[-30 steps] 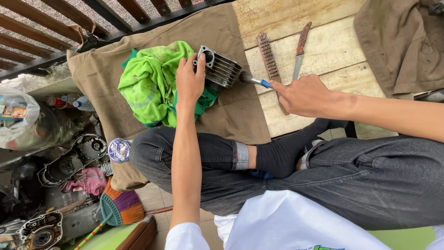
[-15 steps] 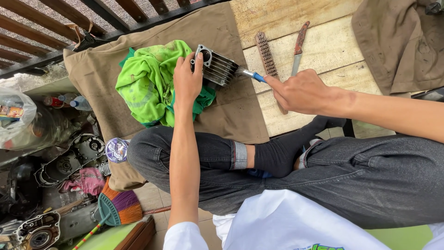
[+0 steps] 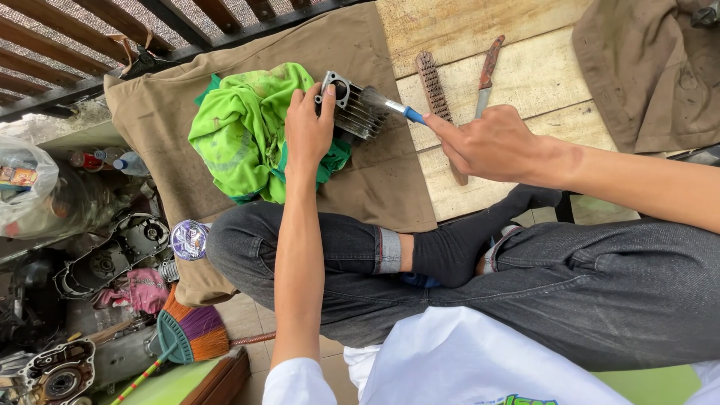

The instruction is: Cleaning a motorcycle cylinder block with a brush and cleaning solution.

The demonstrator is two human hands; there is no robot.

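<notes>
You've got dull ribbed metal in that engine block [image 3: 351, 107], crumpled green cloth rag [image 3: 244, 135], rough bare wood planks [image 3: 480, 30], matt brown cloth [image 3: 375, 180].

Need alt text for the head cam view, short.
A seated person's left hand steadies a finned metal engine cylinder on a green rag while the right hand brushes it with a small blue-handled brush. A wire brush and knife lie nearby.

green rag [image 3: 240, 135] crowds cylinder's [image 3: 352, 109] left, wire brush [image 3: 439, 97] and knife [image 3: 486, 75] right, bare cloth [image 3: 375, 187] below

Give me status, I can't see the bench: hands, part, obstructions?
Left hand steadies finned cylinder on green rag. Right hand holds brush against fins. Nothing in the way.
</notes>
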